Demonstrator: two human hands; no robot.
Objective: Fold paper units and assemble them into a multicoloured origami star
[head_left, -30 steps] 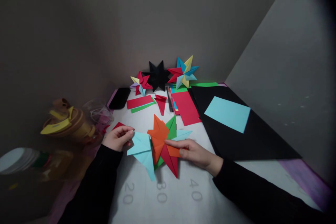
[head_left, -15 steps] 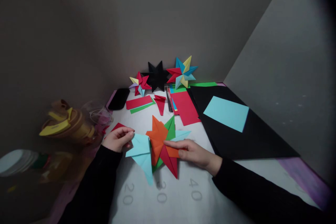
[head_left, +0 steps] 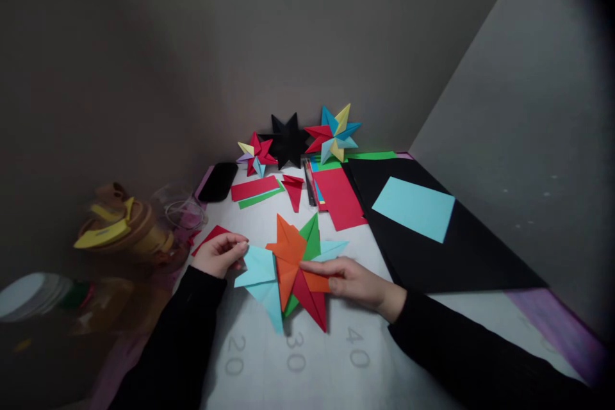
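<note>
My left hand (head_left: 221, 255) pinches the upper left corner of a light-blue folded paper piece (head_left: 261, 275) between thumb and fingertips. The piece's right edge meets a multicoloured folded paper star (head_left: 292, 257) with orange, green, red and light-blue points. My right hand (head_left: 359, 282) grips that star from the right, its index finger lying across the middle and its thumb by an orange point. Any fingers behind the star are hidden. Beside my left hand, a red paper piece (head_left: 211, 238) lies on the white mat (head_left: 336, 371).
Finished stars lean at the wall: a small red one (head_left: 255, 154), a black one (head_left: 288, 139), a blue-yellow-red one (head_left: 334, 133). Around are a phone (head_left: 218, 182), red sheets (head_left: 339, 198), black board (head_left: 461, 262), light-blue sheet (head_left: 414, 208), brown container (head_left: 139, 227) and lidded jar (head_left: 36, 298).
The light-blue piece has shifted slightly right and its lower tip has risen a little. My left hand has moved slightly right with it. My right hand stays nearly still.
</note>
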